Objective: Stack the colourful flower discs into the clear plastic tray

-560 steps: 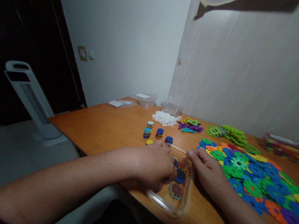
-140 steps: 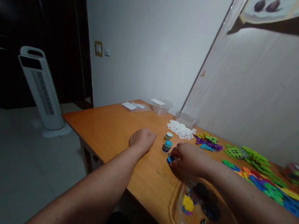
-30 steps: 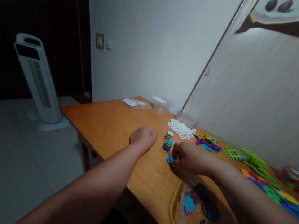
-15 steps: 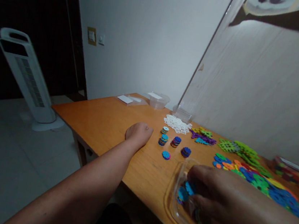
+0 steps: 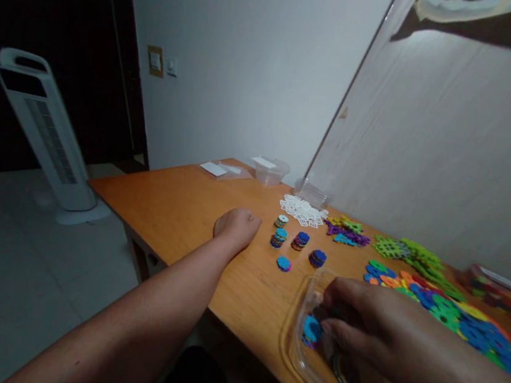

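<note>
The right hand (image 5: 361,319) reaches into the clear plastic tray (image 5: 294,351) at the near table edge, fingers curled down among the flat toy discs; whether it grips one I cannot tell. A blue disc (image 5: 312,329) lies in the tray just beside the fingertips. The left hand (image 5: 236,226) rests on the wooden table (image 5: 188,208) in a loose fist, holding nothing, probably steadying the body. Beyond it, 1 single disc (image 5: 283,263) lies flat, then 4 short disc stacks (image 5: 300,240) stand in a row, apparently sorted. Farther off lie white lattice pieces (image 5: 302,211), green and purple connector pieces (image 5: 348,231), and the spread of coloured flakes (image 5: 450,312).
</note>
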The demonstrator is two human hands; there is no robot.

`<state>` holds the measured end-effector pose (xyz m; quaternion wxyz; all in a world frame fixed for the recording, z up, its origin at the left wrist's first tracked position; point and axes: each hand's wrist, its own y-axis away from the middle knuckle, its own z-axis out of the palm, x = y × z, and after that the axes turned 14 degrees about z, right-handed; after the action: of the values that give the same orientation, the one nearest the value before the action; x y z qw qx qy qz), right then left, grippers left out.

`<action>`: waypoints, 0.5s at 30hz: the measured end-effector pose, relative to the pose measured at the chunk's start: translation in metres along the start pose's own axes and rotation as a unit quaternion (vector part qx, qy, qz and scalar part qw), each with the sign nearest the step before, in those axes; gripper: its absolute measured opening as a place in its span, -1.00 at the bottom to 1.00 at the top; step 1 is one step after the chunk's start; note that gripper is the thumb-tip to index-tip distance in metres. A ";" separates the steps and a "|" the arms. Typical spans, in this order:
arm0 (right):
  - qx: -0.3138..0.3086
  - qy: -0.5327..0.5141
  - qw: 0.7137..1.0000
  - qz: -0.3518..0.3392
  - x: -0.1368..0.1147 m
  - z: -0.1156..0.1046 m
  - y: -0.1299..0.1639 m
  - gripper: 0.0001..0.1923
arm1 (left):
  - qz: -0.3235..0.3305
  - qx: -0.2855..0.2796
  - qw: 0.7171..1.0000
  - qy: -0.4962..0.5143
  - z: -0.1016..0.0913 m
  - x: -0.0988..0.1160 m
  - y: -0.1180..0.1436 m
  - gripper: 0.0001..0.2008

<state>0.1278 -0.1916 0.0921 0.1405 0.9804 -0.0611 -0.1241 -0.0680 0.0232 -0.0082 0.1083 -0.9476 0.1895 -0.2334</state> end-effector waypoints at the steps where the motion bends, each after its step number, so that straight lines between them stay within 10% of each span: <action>1: 0.010 -0.005 1.000 -0.009 0.000 -0.005 -0.002 -0.90 | 0.002 0.000 1.000 -0.002 0.000 0.000 0.000 -0.60; 7: 0.102 0.049 0.993 -0.043 -0.014 -0.025 -0.042 -0.87 | -0.003 -0.005 1.000 0.000 -0.002 0.000 0.000 -0.63; 15: 0.056 0.218 0.974 -0.006 -0.045 -0.012 -0.101 -0.76 | -0.004 -0.010 1.000 0.002 -0.003 0.002 0.001 -0.63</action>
<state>0.0958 -0.0852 0.0837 0.0944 0.9905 -0.0300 0.0951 -0.0681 0.0212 -0.0050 0.0977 -0.9488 0.1885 -0.2338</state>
